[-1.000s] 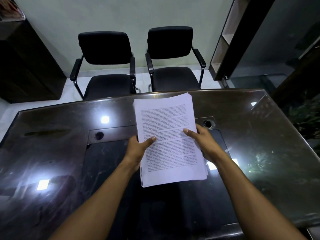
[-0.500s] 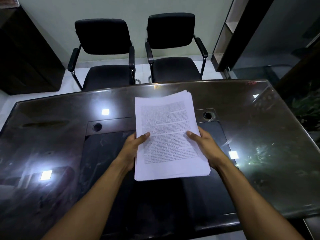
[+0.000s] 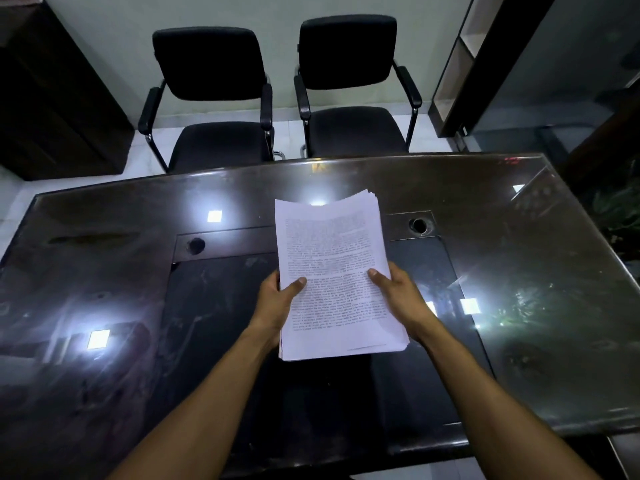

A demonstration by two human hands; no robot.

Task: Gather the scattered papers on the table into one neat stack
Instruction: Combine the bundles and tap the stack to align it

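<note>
A thick stack of white printed papers is held above the middle of the dark glossy table. My left hand grips its left edge, thumb on the top sheet and fingers underneath. My right hand grips the right edge the same way. The sheets are roughly aligned, with the far corners fanned slightly. I see no loose papers elsewhere on the table.
Two black armchairs stand behind the table's far edge. Two round cable holes sit in the tabletop. A dark cabinet is at left, a shelf unit at right.
Both hands have kept hold of the stack, which now sits a little straighter and closer to me. The camera has shifted slightly.
</note>
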